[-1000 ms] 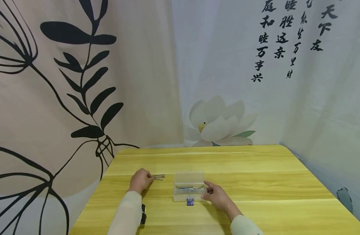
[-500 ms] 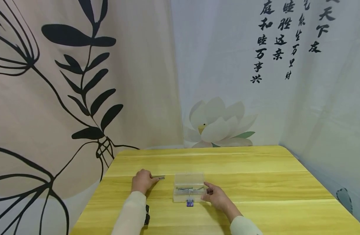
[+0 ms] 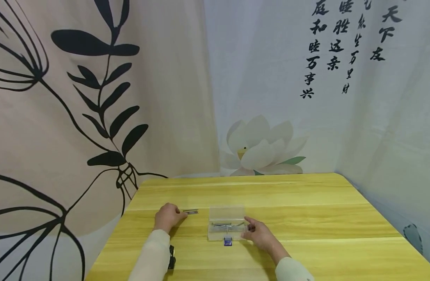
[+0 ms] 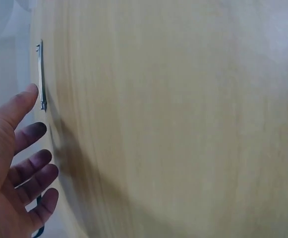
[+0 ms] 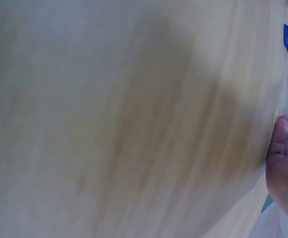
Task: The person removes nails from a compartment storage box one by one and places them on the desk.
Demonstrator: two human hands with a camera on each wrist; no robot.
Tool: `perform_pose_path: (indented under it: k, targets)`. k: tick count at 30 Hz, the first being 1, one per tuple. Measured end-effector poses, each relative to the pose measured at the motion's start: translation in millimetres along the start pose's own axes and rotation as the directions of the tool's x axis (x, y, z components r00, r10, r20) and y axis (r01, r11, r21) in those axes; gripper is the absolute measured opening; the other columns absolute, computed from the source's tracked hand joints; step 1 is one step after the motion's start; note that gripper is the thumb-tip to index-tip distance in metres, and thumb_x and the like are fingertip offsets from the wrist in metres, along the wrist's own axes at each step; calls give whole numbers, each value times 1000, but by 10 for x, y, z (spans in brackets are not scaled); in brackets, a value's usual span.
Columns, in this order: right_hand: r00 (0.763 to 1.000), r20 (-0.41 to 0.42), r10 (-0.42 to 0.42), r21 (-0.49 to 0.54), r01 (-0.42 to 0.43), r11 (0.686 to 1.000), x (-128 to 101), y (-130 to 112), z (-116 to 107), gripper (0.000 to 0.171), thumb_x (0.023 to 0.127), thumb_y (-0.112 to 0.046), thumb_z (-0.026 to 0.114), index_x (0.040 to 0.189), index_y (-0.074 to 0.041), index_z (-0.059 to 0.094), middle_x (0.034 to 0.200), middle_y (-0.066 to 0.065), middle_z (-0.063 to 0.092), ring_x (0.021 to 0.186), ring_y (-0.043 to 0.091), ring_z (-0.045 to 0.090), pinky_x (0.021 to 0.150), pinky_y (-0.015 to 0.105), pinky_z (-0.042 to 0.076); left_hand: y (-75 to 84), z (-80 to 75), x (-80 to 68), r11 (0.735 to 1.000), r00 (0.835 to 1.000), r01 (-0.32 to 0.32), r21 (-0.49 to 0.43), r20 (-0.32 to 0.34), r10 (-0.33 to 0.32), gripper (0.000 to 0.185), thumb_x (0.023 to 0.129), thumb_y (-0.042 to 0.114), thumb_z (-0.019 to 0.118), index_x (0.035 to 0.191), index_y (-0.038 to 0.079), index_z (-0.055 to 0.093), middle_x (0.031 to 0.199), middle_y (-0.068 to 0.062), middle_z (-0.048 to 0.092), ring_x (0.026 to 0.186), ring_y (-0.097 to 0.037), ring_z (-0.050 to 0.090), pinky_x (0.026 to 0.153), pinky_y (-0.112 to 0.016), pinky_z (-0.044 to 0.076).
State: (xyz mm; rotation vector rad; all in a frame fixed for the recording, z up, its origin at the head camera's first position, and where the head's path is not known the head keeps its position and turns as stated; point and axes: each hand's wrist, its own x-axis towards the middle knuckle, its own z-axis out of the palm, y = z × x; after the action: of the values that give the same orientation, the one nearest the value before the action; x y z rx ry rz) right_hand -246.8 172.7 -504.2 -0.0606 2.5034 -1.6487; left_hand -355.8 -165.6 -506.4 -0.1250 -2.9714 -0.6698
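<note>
Several thin silver rods (image 3: 191, 212), like nails or screws, lie side by side on the table, left of a clear plastic box. My left hand (image 3: 167, 217) is just left of them, its thumb tip close against them. In the left wrist view its fingers (image 4: 37, 161) are loosely bent with nothing between them. The box (image 3: 226, 212) stands with its lid raised at the back and a blue latch (image 3: 228, 242) at the front. More such rods (image 3: 226, 225) lie inside it. My right hand (image 3: 260, 235) holds the box's right side between thumb and fingers.
The wood-grain table (image 3: 306, 218) reaches back to a printed curtain (image 3: 176, 97). A black object (image 3: 171, 257) sits at my left sleeve.
The left fingers have let go of the rods, which now lie evenly together; the hand has drawn slightly left of them. My right hand and the box have stayed put.
</note>
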Motion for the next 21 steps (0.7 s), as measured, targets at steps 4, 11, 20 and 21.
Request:
perform_pose_path:
  k: [4,11,20,21]
  targets:
    - [1000,2,-1,-3,1,1000,-1,7,-5,68,90,-5,72,148,6,38,115,18,55,100,27,52,83,41,50,42,-67,-23,1000,1000,8,-25,17,-7,36,87,36,77,103,4,75,109,-16,67,92,-33,65,77,-52,52]
    - [1000,1,1,-10,-1,1000,17,31,-9,68,90,-6,72,149,5,38,115,16,54,100,26,51,82,40,49,199,-123,-16,996,997,-71,-58,2,71,36,90,29,76,113,1,72,115,-19,64,99,-35,63,84,-50,51]
    - [1000,9,9,-21,-9,1000,13,20,-4,69,90,-8,73,149,4,38,115,16,55,101,26,51,83,40,49,423,-73,32,965,990,-120,-233,42,133,35,93,24,72,121,3,69,118,-14,63,105,-33,61,88,-50,49]
    - [1000,9,10,-20,-10,1000,14,18,-1,69,90,-8,72,149,4,38,115,16,55,101,26,51,83,40,49,442,-68,32,960,988,-129,-249,47,145,35,93,23,72,121,3,69,118,-13,63,105,-32,60,88,-49,50]
